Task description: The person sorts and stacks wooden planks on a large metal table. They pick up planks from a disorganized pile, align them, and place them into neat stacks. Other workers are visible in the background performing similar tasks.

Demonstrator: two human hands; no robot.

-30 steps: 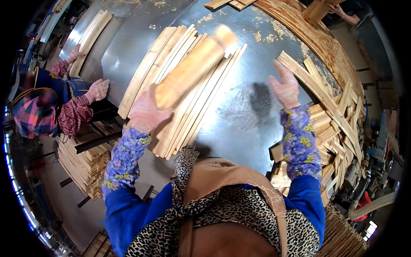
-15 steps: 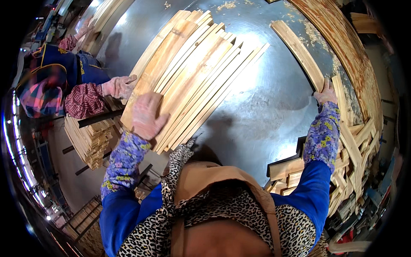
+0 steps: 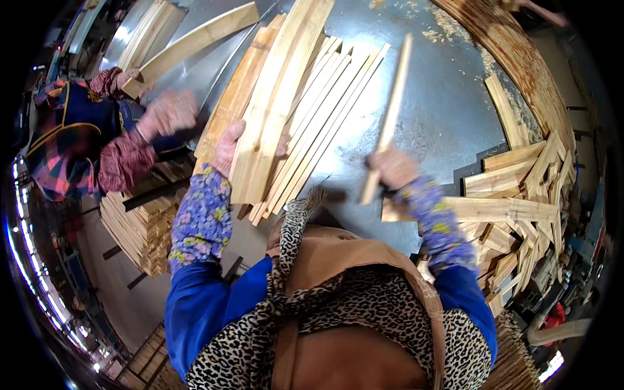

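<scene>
My left hand [image 3: 229, 147] grips the near end of a bundle of pale wooden slats [image 3: 292, 110] lying on the grey metal table [image 3: 435, 97]. My right hand [image 3: 392, 168] holds one thin wooden slat [image 3: 389, 120] by its near end, its far end pointing away across the table. The single slat sits just right of the bundle, apart from it. Both forearms wear flowered sleeve covers over blue sleeves.
A co-worker in a plaid top at the left holds a long plank [image 3: 192, 44] with a hand [image 3: 168, 112]. Loose slats are heaped at the right [image 3: 520, 195]. A slat stack [image 3: 140, 227] stands lower left. More wood curves along the far right edge [image 3: 520, 65].
My right hand came back from the right-hand heap and now holds a single slat over the table. My left hand stays on the bundle. The co-worker has lifted a plank.
</scene>
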